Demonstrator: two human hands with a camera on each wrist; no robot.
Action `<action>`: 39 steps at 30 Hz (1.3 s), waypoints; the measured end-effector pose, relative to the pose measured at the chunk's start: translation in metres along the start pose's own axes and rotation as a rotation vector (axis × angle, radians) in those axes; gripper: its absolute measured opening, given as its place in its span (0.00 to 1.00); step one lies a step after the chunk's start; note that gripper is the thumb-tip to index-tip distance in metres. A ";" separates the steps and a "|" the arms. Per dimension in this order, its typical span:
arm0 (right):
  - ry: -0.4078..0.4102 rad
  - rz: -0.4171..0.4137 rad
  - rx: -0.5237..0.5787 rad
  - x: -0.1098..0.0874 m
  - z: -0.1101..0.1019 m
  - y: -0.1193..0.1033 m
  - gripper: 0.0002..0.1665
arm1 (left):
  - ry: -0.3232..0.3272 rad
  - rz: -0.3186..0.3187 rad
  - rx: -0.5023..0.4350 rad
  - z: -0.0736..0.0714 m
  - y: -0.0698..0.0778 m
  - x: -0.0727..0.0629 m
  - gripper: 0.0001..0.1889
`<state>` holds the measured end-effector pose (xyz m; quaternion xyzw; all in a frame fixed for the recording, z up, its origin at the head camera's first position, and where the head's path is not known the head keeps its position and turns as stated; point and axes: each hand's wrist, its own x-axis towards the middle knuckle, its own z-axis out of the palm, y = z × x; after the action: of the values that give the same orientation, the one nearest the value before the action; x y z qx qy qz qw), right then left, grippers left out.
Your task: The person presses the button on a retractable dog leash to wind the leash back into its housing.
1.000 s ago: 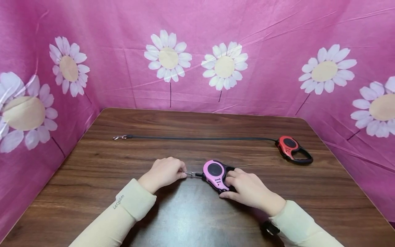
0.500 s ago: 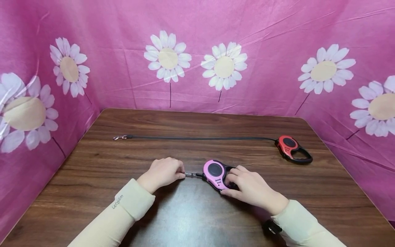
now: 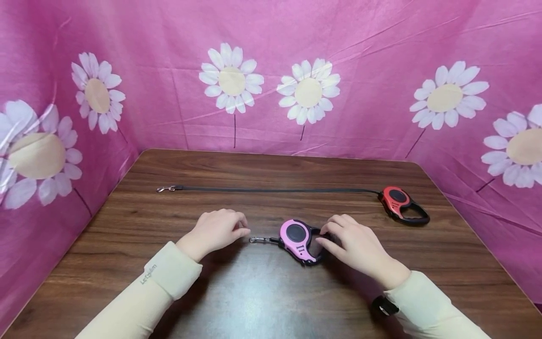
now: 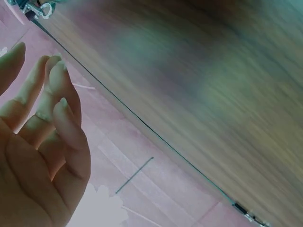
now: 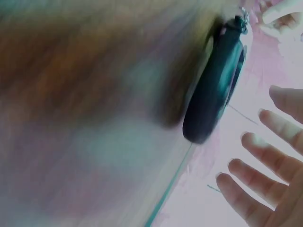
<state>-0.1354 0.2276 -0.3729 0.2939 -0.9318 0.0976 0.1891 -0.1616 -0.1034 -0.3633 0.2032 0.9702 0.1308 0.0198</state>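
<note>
On the wooden table lies a pink and black retractable dog leash (image 3: 295,241), its metal snap hook (image 3: 257,239) pointing left. My left hand (image 3: 218,231) hovers just left of that hook with loosely bent fingers and nothing in them. At the leash's black handle, my right hand (image 3: 357,242) has its fingers apart, overlapping the handle's right side in the head view. The right wrist view shows those fingers (image 5: 255,187) spread, away from the dark leash body (image 5: 213,90). In the left wrist view the left fingers (image 4: 68,90) are relaxed, with the hook (image 4: 45,9) beyond them.
Farther back, a red and black retractable leash (image 3: 398,203) lies at the right, its black strap (image 3: 271,190) stretched left across the table to a metal clip (image 3: 166,189). A pink cloth with daisies (image 3: 271,132) hangs around the table (image 3: 271,301).
My left hand has let go of the pink leash's hook and drawn left. My right hand has released the handle and moved right, fingers opening. The pink leash stays nearly in place.
</note>
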 end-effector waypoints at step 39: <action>-0.012 0.418 -0.030 -0.030 -0.055 0.094 0.15 | 0.161 -0.114 0.060 -0.026 -0.092 -0.014 0.13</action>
<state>-0.1518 0.3346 -0.3418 0.0921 -0.9750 0.1191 0.1636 -0.1870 -0.1962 -0.3621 0.1369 0.9821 0.1161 -0.0568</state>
